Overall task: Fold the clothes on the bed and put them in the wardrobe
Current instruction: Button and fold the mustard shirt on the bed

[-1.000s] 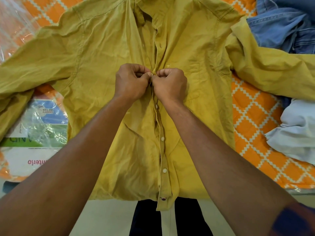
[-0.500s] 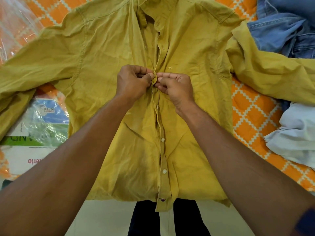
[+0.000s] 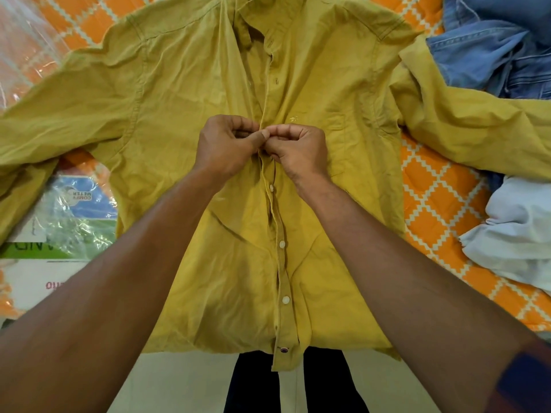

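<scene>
Your left hand (image 3: 226, 146) and right hand (image 3: 298, 150) meeting mid-chest, fingers (image 3: 238, 123) curled, pinching the button placket (image 3: 278, 263) of the mustard shirt (image 3: 185, 99), shirt spread flat on the bed (image 3: 432, 198)

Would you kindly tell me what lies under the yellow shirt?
The orange bedspread shows around the shirt, and a plastic-wrapped package runs beneath its sleeve; the rest underneath is covered.

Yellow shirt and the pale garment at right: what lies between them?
Head view: only bare orange patterned bedspread separates the yellow shirt from the pale garment.
</scene>
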